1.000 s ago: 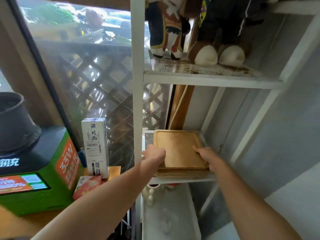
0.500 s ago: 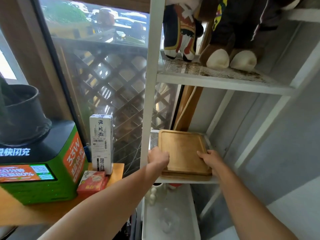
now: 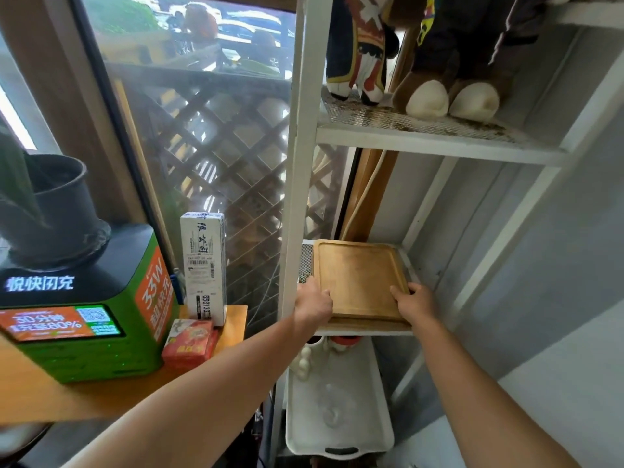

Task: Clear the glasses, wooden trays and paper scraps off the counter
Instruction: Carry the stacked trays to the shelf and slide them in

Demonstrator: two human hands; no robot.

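A stack of square wooden trays (image 3: 358, 278) lies flat on the middle mesh shelf (image 3: 305, 261) of a white metal rack. My left hand (image 3: 312, 300) grips the stack's near left corner. My right hand (image 3: 413, 300) holds its near right corner, thumb on the top tray. Both arms reach forward from below. The lower trays show only as edges under the top one.
Plush toys (image 3: 415, 52) stand on the upper shelf. Below, a white plastic tray (image 3: 381, 434) holds a clear glass (image 3: 332, 412) and small white items. At left, a wooden counter (image 3: 50, 396) bears a green charging box (image 3: 84, 319), a black pot, a white carton (image 3: 204, 265) and a red packet (image 3: 189, 344).
The trays have slid a little deeper onto the shelf with both hands on their near corners. The view has shifted slightly left, showing more of the counter.
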